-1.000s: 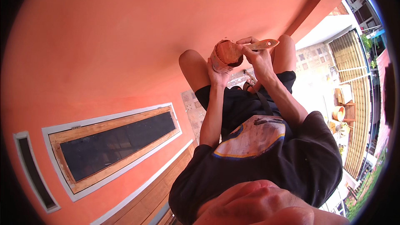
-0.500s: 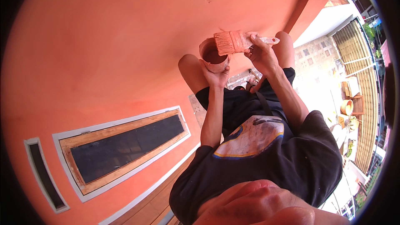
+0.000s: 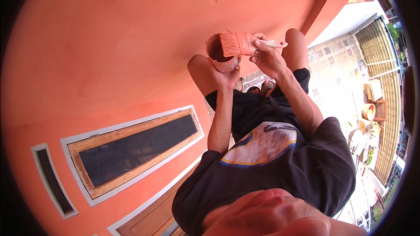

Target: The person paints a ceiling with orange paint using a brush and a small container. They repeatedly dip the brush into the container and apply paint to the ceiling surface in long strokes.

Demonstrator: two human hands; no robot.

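A round paint pot (image 3: 225,64), smeared with orange paint, rests tilted in my left hand (image 3: 226,78), whose fingers wrap its lower side. My right hand (image 3: 270,58) grips a wide paintbrush (image 3: 238,43) by its pale, paint-spotted handle. Orange paint coats the bristles, which point left and lie over the right part of the pot's mouth. Inside the pot it looks dark; how much paint it holds I cannot tell. Whether the bristles touch the rim is not clear.
An orange wall (image 3: 109,39) fills the far and left side, with a wood-framed window (image 3: 140,148) and a narrow dark slot (image 3: 53,182). A wall ledge (image 3: 321,6) runs at upper right. Right lie a tiled floor (image 3: 334,57), a flowerpot (image 3: 369,111) and a slatted fence (image 3: 380,61).
The brush and my right hand have shifted slightly left, so the bristles cover more of the pot's mouth. The pot has moved slightly up and left, and the window sits a little further right.
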